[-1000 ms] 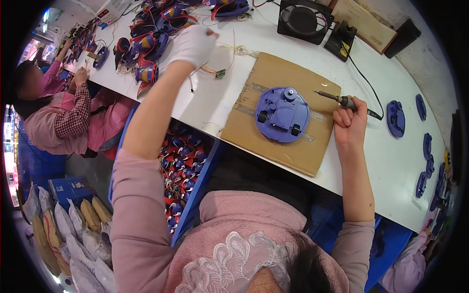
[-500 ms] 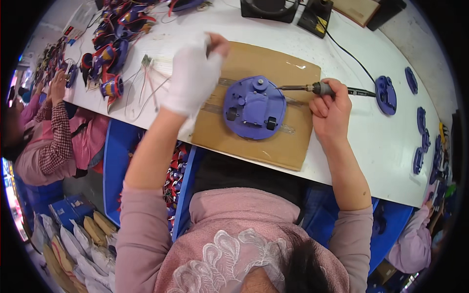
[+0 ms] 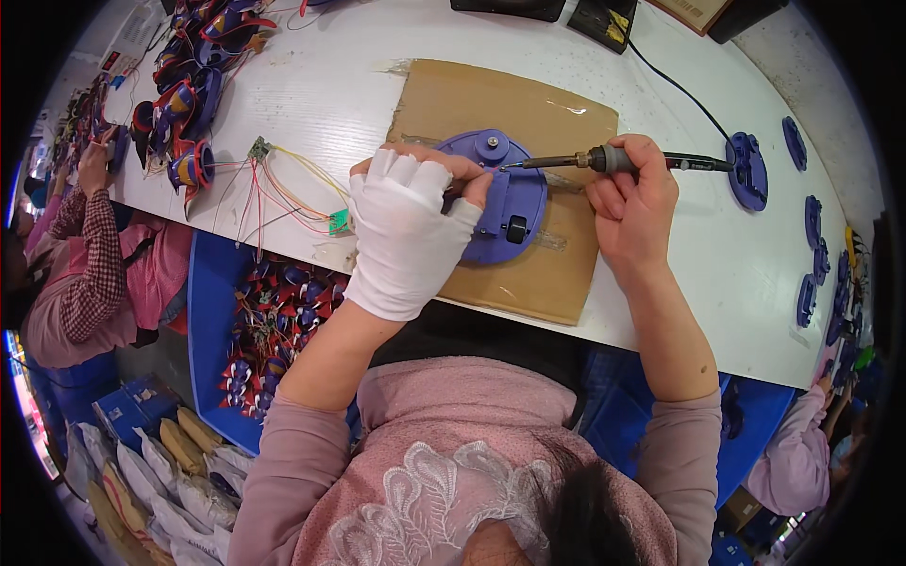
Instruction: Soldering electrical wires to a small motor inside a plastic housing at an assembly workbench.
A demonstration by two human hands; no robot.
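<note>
My right hand (image 3: 634, 203) grips a soldering iron (image 3: 618, 158) by its handle, and the iron's tip points left over a round purple plastic base (image 3: 486, 247). My left hand (image 3: 406, 222), in a white glove with bare fingertips, is over the left part of this base. Its thumb and forefinger come together close to the iron's tip; what they pinch is too small to make out. The base has a black wheel (image 3: 516, 228) and a metal knob (image 3: 493, 141), and lies on a cardboard sheet (image 3: 528, 292). A small green circuit board (image 3: 340, 223) with wires shows beside the glove.
A second board (image 3: 260, 148) with coloured wires lies to the left, near a heap of red-and-purple parts (image 3: 193, 104). Purple pieces (image 3: 747, 172) lie along the right. The iron's black cord (image 3: 675, 87) runs toward a stand (image 3: 601, 24). A co-worker (image 3: 94, 245) sits at the left.
My left hand has come down and right from above the cardboard's left edge onto the purple base. The wires and boards at the left have shifted. The iron's tip has moved slightly left.
</note>
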